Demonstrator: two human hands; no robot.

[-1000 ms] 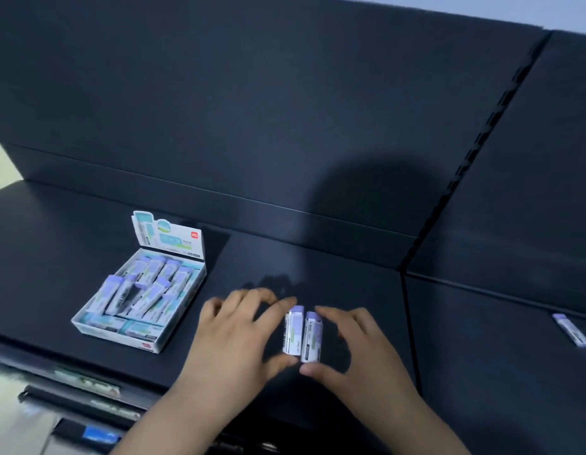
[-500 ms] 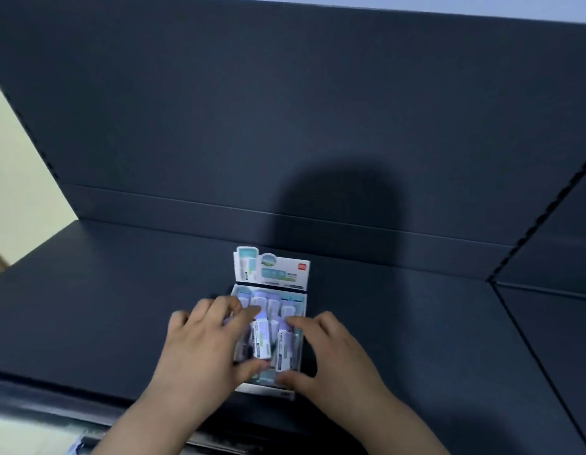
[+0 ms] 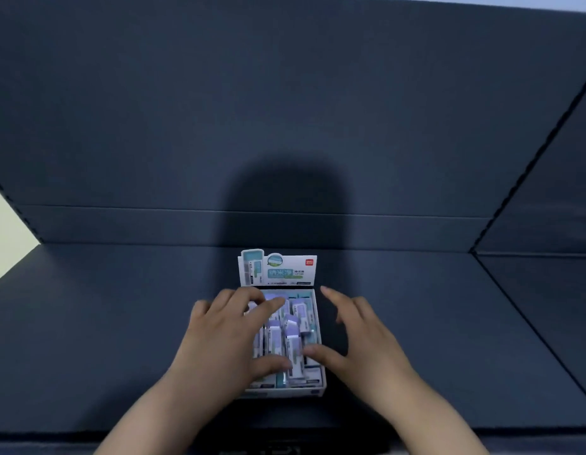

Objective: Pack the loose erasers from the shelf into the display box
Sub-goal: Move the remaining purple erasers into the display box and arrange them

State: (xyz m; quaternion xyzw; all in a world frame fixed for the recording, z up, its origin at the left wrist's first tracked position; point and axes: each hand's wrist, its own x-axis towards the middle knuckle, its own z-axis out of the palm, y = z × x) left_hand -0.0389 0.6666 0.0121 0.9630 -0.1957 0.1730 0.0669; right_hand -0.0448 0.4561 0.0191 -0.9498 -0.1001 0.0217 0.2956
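The white display box [image 3: 286,393] stands in the middle of the dark shelf, its printed header card [image 3: 278,270] upright at the back. Several purple-and-white erasers [image 3: 294,343] lie inside, some stacked crookedly. My left hand [image 3: 219,343] lies over the box's left half with its fingers stretched across the erasers and its thumb against the front ones. My right hand [image 3: 367,343] hovers just right of the box with fingers spread. Only its thumb touches an eraser near the front. Erasers under my left hand are hidden.
The dark shelf [image 3: 104,339] stretches wide on both sides of the box, with an upright back panel [image 3: 285,126] behind. A seam [image 3: 531,326] at the right divides it from the neighbouring shelf section. The shelf's front edge runs below my forearms.
Both hands carried two erasers, pinched between them, to the box and set them inside. My right hand's fingers have since let go and spread to the right of the box.
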